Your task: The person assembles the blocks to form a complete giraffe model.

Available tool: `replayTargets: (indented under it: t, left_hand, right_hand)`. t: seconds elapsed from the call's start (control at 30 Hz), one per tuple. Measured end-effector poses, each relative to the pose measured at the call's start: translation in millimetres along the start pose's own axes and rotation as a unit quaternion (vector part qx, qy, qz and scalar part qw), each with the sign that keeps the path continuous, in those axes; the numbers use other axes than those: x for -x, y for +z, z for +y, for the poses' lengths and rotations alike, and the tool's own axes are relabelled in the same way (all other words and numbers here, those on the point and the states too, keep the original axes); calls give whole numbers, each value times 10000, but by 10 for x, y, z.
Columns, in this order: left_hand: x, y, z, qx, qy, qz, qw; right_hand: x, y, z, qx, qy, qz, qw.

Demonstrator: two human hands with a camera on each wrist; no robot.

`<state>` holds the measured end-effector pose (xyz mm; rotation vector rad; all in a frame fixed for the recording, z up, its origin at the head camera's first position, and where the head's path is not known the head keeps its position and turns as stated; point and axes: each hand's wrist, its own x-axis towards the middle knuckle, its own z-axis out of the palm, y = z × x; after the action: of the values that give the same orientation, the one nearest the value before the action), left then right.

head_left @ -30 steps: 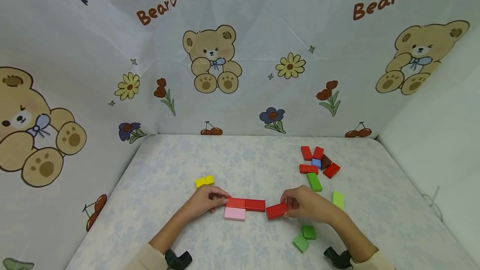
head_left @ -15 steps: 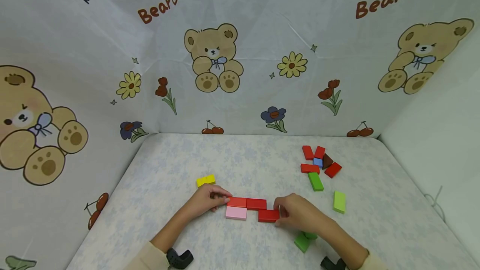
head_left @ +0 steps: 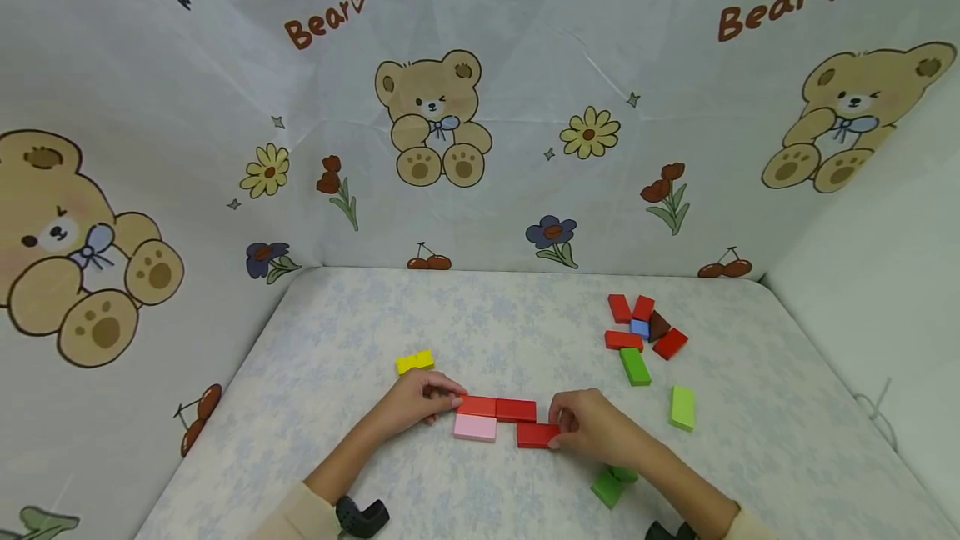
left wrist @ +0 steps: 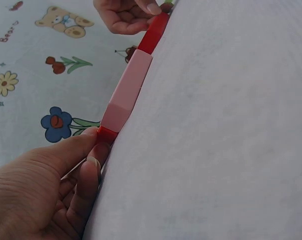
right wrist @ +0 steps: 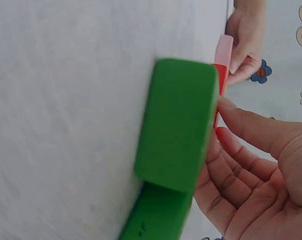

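Observation:
Two red blocks lie end to end in a row, the left one point(head_left: 477, 406) touching the right one point(head_left: 516, 411). A pink block point(head_left: 475, 427) lies along the near side of the left red block. My left hand point(head_left: 418, 400) pinches the left end of that red block between thumb and fingers; the left wrist view shows the pink block point(left wrist: 126, 90) beside its fingertips. My right hand point(head_left: 600, 427) pinches the right end of a third red block point(head_left: 536, 435), which lies just in front of the right red block, with a gap between it and the pink one.
Two green blocks point(head_left: 607, 488) lie by my right forearm, partly covered by it. A light green block point(head_left: 682, 408) is further right. Several red blocks, a blue block point(head_left: 640, 329), a brown triangle point(head_left: 658, 326) and a green block point(head_left: 635, 367) cluster behind. Yellow blocks point(head_left: 415, 362) sit beyond my left hand.
My right hand has brought the third red block leftward and nearer, turning it from tilted to straight in front of the row. My left hand has stayed on its red block.

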<state>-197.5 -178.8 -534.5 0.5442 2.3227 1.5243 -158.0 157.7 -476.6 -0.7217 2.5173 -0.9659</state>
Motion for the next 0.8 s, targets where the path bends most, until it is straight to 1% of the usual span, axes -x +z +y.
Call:
replayTargets:
  t: [0.13, 0.43, 0.57, 0.8]
  left_hand:
    - [-6, -1, -27, -31, 48, 32, 10000]
    - [-8, -5, -20, 96, 36, 41, 9999]
    - [-2, 5, -17, 176, 65, 29, 9998]
    - [-6, 10, -13, 93, 123, 36, 9999]
  right_hand:
    - [-32, 34, -8, -145, -92, -22, 9998]
    - [-131, 97, -113, -119, -45, -76, 9999]
    - [-167, 132, -122, -130, -111, -63, 9998]
    - [-202, 168, -139, -157, -165, -83, 9997]
